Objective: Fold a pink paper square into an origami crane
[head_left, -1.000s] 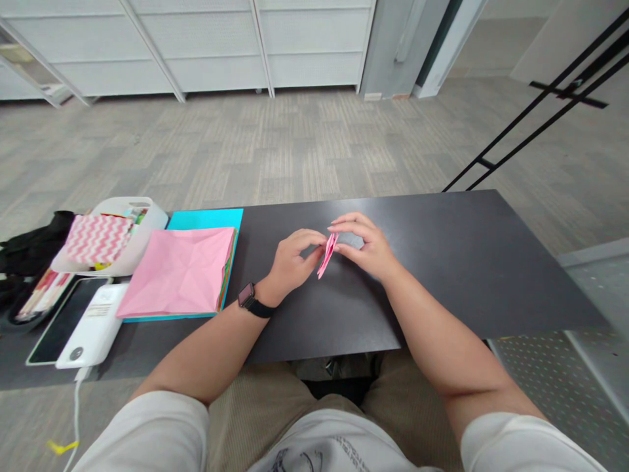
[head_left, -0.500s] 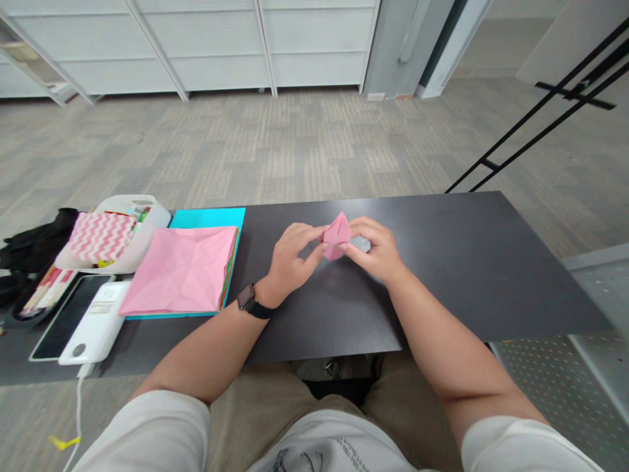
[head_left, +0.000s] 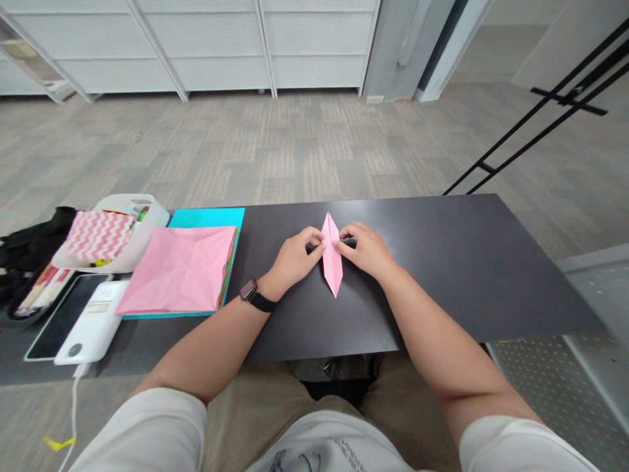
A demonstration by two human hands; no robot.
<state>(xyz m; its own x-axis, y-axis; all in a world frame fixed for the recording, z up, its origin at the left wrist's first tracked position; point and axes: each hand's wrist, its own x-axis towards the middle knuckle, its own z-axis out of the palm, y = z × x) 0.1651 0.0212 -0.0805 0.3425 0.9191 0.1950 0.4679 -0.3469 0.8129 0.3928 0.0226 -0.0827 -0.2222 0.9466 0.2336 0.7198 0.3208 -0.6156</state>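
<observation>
A folded piece of pink origami paper (head_left: 333,265), long and narrow with pointed ends, is held between my two hands over the dark table (head_left: 442,275). One point faces away from me and the other toward me. My left hand (head_left: 297,254), with a black watch (head_left: 256,295) on its wrist, pinches the paper's left edge near the middle. On the opposite edge, my right hand (head_left: 367,249) grips it between thumb and fingers. Whether the paper touches the tabletop I cannot tell.
To the left, a creased pink sheet (head_left: 179,269) tops a stack of coloured paper with a blue sheet (head_left: 209,217) underneath. Beside it are a white basket (head_left: 157,219), a white power bank (head_left: 93,321) with a cable, a phone (head_left: 63,318) and a black cloth item (head_left: 37,239).
The pink paper has gone from a compact, tilted shape to a long, flat strip pointing toward and away from me. Both hands still hold its sides.
</observation>
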